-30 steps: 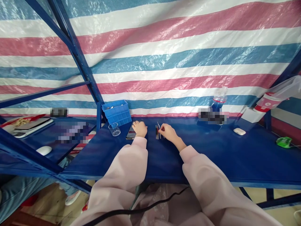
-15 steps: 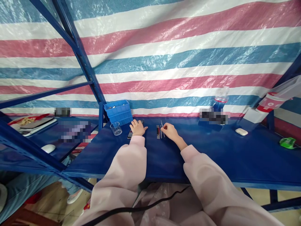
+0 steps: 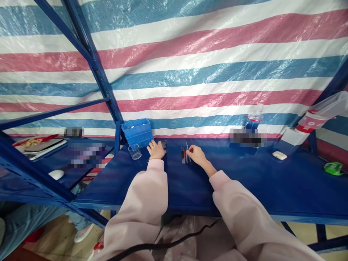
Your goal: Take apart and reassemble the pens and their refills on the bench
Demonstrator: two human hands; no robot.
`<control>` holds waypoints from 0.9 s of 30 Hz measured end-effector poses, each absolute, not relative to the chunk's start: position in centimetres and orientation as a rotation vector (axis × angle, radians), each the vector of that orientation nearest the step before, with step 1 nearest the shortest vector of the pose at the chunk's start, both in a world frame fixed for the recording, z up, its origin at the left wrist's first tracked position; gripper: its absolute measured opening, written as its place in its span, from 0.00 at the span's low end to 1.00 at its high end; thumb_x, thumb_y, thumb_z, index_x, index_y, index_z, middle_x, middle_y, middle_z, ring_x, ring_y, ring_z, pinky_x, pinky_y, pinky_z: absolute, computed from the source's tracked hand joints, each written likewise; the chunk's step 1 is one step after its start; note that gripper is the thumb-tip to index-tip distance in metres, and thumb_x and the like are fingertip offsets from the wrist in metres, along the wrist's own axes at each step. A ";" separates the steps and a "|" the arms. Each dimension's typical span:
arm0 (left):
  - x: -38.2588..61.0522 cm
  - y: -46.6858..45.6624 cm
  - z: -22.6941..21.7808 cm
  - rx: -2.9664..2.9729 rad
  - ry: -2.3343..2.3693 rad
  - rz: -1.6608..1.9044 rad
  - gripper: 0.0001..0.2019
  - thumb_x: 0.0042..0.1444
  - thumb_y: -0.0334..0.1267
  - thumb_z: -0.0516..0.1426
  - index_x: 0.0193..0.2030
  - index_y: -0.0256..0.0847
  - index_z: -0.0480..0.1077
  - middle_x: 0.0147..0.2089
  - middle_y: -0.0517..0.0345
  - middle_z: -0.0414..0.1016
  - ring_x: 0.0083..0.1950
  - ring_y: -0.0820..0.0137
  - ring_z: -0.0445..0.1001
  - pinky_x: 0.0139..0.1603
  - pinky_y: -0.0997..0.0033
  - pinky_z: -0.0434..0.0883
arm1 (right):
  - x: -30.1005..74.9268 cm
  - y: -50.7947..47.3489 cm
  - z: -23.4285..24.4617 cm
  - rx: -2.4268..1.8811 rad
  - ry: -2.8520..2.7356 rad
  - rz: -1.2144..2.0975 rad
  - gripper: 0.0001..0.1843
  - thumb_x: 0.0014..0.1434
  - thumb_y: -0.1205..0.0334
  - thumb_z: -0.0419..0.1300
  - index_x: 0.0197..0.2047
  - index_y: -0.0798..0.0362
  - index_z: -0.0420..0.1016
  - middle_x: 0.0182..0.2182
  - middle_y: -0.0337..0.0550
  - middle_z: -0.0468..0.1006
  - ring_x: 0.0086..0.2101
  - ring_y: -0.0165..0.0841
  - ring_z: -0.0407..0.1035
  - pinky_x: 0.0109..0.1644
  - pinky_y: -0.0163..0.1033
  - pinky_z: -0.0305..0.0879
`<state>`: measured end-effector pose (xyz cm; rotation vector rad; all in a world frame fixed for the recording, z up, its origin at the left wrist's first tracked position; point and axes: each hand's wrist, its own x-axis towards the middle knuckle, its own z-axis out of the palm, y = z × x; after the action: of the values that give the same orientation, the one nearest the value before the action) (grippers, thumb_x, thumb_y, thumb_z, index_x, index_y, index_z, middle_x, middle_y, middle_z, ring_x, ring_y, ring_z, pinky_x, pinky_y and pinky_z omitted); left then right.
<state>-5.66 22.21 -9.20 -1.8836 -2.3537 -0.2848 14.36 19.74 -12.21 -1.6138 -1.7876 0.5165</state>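
My left hand (image 3: 157, 149) lies palm down with its fingers spread over a dark smartphone (image 3: 164, 145), hiding most of it. To the right, several thin pen refills (image 3: 183, 156) with dark and red parts lie side by side, pointing away from me. My right hand (image 3: 196, 154) is beside them, thumb and fingertips pinched on a slim, pale pen refill (image 3: 187, 145) at the right end of the row. A clear plastic cup (image 3: 135, 152) stands left of my left hand, in front of a blue compartment bin (image 3: 138, 132).
On the blue table (image 3: 174, 188) at the right are a clear bottle (image 3: 254, 117), a white earbud case (image 3: 279, 155), a white box (image 3: 293, 136), a red-and-white cup (image 3: 310, 122) and a green object (image 3: 333, 168). A blue metal post (image 3: 117, 136) rises at left. Another person's legs (image 3: 40, 221) show below.
My left hand has slid slightly left, showing more of the phone's right side. My right hand keeps its pinch beside the refills. The whole view has tilted up a little.
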 end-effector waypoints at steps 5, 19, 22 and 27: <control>-4.9 22.6 -10.0 -1.990 -2.221 -0.389 0.26 0.51 0.49 0.55 0.56 0.44 0.60 0.65 0.40 0.46 0.63 0.49 0.48 0.56 0.50 0.51 | 14.4 19.5 -12.0 -1.611 -1.785 0.521 0.08 0.52 0.58 0.54 0.27 0.52 0.64 0.25 0.36 0.71 0.25 0.28 0.64 0.27 0.31 0.53; -2.9 23.0 -9.9 -2.414 -1.835 -1.199 0.17 0.53 0.50 0.52 0.43 0.42 0.71 0.50 0.50 0.70 0.52 0.61 0.65 0.53 0.61 0.60 | 14.0 19.7 -12.3 -1.474 -1.721 0.539 0.09 0.50 0.56 0.53 0.26 0.52 0.65 0.23 0.35 0.70 0.26 0.28 0.64 0.28 0.32 0.55; -2.2 22.8 -9.7 -2.777 -1.754 -1.434 0.19 0.52 0.52 0.52 0.34 0.38 0.74 0.36 0.52 0.75 0.40 0.66 0.70 0.44 0.69 0.65 | 13.9 19.9 -12.4 -1.422 -1.692 0.531 0.09 0.49 0.55 0.53 0.26 0.52 0.65 0.23 0.35 0.69 0.25 0.28 0.64 0.28 0.32 0.56; -1.9 22.0 -9.0 -3.245 -1.805 -1.446 0.19 0.47 0.50 0.57 0.29 0.33 0.74 0.27 0.56 0.73 0.30 0.72 0.68 0.33 0.74 0.64 | 13.4 20.0 -12.4 -1.315 -1.647 0.504 0.13 0.50 0.51 0.52 0.24 0.53 0.65 0.21 0.35 0.68 0.23 0.28 0.62 0.26 0.32 0.56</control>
<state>-1.93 22.02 -9.00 -3.2449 -1.8051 -1.4455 13.39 19.95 -12.45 -1.3153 -1.6470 0.5036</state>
